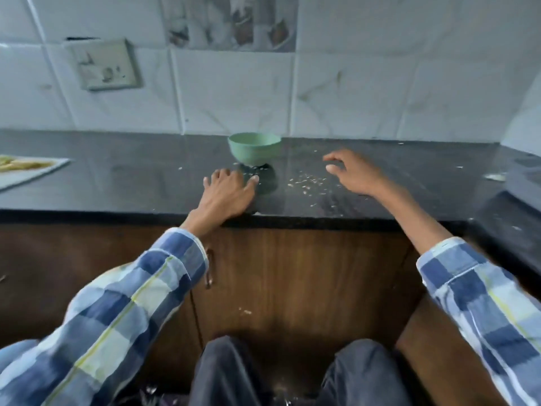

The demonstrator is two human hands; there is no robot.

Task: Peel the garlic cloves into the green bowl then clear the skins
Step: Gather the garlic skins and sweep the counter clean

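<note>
The green bowl [254,148] stands upright on the black counter [131,183], near the tiled wall; its inside is hidden from this angle. My left hand [227,193] lies flat on the counter just in front and left of the bowl, fingers spread, holding nothing. My right hand [352,171] hovers to the right of the bowl, fingers curved and apart, holding nothing. Small bits of garlic skin [307,183] are scattered on the counter between my two hands.
A white board [26,171] with yellowish food lies at the far left. A dark raised ledge [521,183] stands at the right. A switch plate [106,64] is on the wall. Skin flecks [246,311] cling to the brown cabinet door below the counter edge.
</note>
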